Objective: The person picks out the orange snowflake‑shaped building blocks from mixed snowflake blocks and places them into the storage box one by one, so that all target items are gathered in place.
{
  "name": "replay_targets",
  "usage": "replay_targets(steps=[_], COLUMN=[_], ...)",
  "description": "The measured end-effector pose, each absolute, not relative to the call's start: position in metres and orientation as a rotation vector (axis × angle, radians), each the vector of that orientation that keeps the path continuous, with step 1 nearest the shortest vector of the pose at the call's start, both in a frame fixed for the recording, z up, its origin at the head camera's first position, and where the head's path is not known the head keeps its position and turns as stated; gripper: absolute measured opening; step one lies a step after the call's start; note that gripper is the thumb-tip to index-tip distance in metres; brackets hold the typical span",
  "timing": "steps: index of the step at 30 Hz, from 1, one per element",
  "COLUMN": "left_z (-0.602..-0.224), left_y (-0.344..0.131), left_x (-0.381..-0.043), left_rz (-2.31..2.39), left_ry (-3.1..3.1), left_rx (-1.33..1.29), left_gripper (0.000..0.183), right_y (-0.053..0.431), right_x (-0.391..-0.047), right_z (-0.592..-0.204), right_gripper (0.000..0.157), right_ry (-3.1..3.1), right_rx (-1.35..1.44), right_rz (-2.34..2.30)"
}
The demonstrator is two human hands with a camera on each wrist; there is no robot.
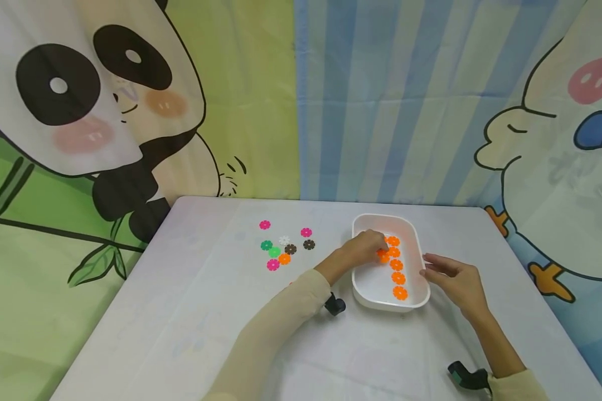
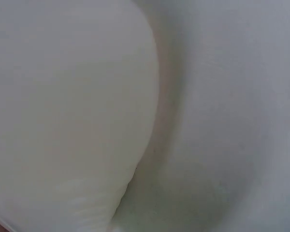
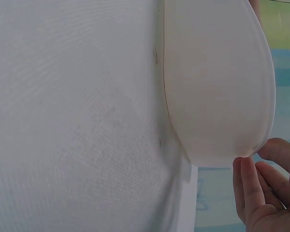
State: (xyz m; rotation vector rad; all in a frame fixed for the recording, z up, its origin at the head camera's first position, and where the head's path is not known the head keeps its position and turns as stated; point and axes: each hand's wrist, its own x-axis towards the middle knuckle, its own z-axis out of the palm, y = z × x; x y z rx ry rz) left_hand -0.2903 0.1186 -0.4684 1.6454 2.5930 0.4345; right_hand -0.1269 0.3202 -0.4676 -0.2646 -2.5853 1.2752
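A white rectangular tray point(image 1: 376, 289) stands on the table, holding several orange flower-shaped pieces point(image 1: 398, 278) in a rough column. Reaching over the tray's left side, my left hand point(image 1: 363, 248) has its curled fingertips down at an orange flower-shaped piece point(image 1: 383, 256), which it appears to pinch; the fingers partly hide it. On the opposite side, my right hand point(image 1: 456, 281) touches the tray's outer wall and rim with fairly straight fingers. The right wrist view shows those fingertips point(image 3: 250, 166) against the tray wall point(image 3: 217, 96). Only blurred pale surfaces fill the left wrist view.
Left of the tray, several loose flower-shaped pieces lie on the white table point(image 1: 180, 312): pink point(image 1: 265, 225), green point(image 1: 266, 245), white point(image 1: 284, 240), brown point(image 1: 290, 249), dark point(image 1: 309, 244) and orange point(image 1: 284, 259). A cartoon-printed curtain point(image 1: 371, 100) hangs behind the table.
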Motion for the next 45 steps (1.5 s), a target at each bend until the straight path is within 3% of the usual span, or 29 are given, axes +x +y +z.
replay_targets(steps=[14,22,45], left_z=[-0.4696,-0.4701,-0.4678], left_y=[0.1258,0.1282,0.1244], left_x=[-0.2871,-0.2856,-0.2854], left_rz=[0.247,0.243,0.290], left_ry=[2.608,2.621,2.600], left_rx=[1.531,1.502,1.506], left_gripper=[0.013,0.027,0.021], right_y=[0.3195,0.3200,0.3199], right_x=[-0.1245,-0.1234,-0.1247], right_z=[-0.4669,-0.4676,-0.4707], right_gripper=[0.055,0.055,0.054], right_ry=[-2.583,-2.577,-2.561], right_rx=[-0.266,-0.265,-0.241], right_rz=[1.277,1.280,1.298])
